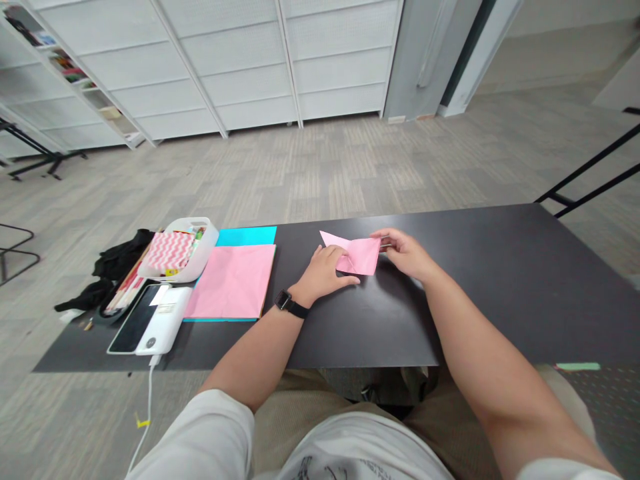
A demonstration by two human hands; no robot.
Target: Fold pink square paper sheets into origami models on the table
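Note:
A folded pink paper (361,253) lies on the black table (490,293), with one pointed corner sticking out to the far left. My left hand (327,270), a black watch on its wrist, presses down on the paper's left part with its fingers curled over it. My right hand (406,252) pinches the paper's right edge between thumb and fingers.
A stack of pink paper (233,281) on cyan sheets (247,235) lies left of my hands. Further left are a white tray (183,253) with patterned papers, a phone (134,327) on a white power bank, a pencil case and black cloth (120,257).

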